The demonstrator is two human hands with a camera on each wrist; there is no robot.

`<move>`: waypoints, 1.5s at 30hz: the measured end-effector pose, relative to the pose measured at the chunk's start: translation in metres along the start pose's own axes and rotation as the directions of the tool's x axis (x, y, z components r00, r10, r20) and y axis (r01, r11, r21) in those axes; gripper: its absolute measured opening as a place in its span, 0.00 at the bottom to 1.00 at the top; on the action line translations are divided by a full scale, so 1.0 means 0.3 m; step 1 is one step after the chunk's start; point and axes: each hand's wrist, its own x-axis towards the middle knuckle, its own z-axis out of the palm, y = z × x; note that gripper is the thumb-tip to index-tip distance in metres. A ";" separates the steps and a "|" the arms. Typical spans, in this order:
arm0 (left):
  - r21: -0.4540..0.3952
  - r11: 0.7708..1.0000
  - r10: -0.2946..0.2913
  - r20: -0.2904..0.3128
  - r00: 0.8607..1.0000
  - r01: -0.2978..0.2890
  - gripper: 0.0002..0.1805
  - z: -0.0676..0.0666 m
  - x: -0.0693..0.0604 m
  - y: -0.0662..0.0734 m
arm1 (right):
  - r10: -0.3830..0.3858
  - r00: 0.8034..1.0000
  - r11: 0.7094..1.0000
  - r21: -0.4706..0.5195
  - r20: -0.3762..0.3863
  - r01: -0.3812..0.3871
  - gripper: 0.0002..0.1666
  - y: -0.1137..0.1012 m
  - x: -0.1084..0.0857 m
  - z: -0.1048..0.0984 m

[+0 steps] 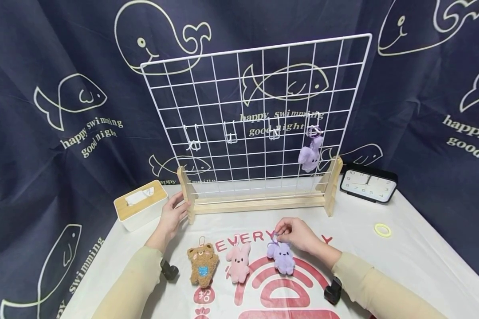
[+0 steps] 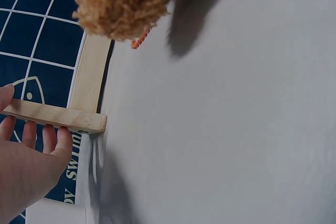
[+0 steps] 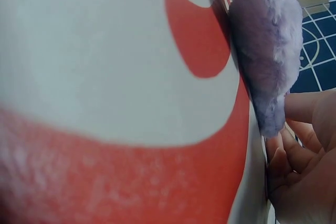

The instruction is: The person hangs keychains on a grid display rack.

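On the left, my left hand (image 1: 174, 217) holds the wooden end leg (image 2: 58, 115) of the white wire grid rack (image 1: 255, 153), thumb on one side and fingers on the other. My right hand (image 1: 297, 233) pinches the top of a purple plush keychain (image 1: 283, 258), which lies face up on the table. To its left lie a pink plush keychain (image 1: 238, 263) and a brown bear keychain (image 1: 202, 265) with a blue patch. Another purple plush keychain (image 1: 309, 158) hangs by its ring from the rightmost hook on the grid.
Further white hooks, a left hook (image 1: 193, 144), a middle hook (image 1: 231, 137) and another hook (image 1: 274, 133), bear nothing. A tissue box (image 1: 141, 204) stands left of the rack. At right are a black clock (image 1: 368, 184) and a yellow ring (image 1: 382, 230).
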 end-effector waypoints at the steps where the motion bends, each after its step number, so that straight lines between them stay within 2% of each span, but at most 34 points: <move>1: 0.001 1.000 -0.002 -0.001 1.000 0.002 0.33 0.000 0.000 -0.001 | -0.001 1.000 1.000 -0.003 0.000 0.001 0.08 0.000 -0.001 -0.001; 11: 0.000 1.000 -0.002 0.002 1.000 0.002 0.33 0.005 -0.010 0.002 | -0.017 1.000 1.000 -0.014 -0.003 0.016 0.04 -0.005 -0.013 -0.017; 23: -0.011 1.000 0.001 0.011 1.000 -0.001 0.33 0.008 -0.011 0.003 | 0.011 1.000 0.990 0.138 -0.029 -0.007 0.04 -0.019 -0.025 -0.029; 30: -0.014 1.000 0.001 0.006 1.000 -0.001 0.33 0.004 -0.012 0.002 | 0.062 0.998 0.967 0.248 -0.034 -0.052 0.06 -0.044 -0.022 -0.040; 39: -0.009 1.000 0.004 0.005 1.000 -0.004 0.33 0.001 -0.008 -0.003 | 0.108 0.993 0.962 0.257 -0.043 -0.093 0.08 -0.075 -0.021 -0.061; 45: 0.015 1.000 -0.003 -0.004 1.000 0.003 0.33 0.001 -0.003 -0.006 | 0.113 0.991 0.950 0.301 -0.069 -0.087 0.09 -0.096 -0.014 -0.076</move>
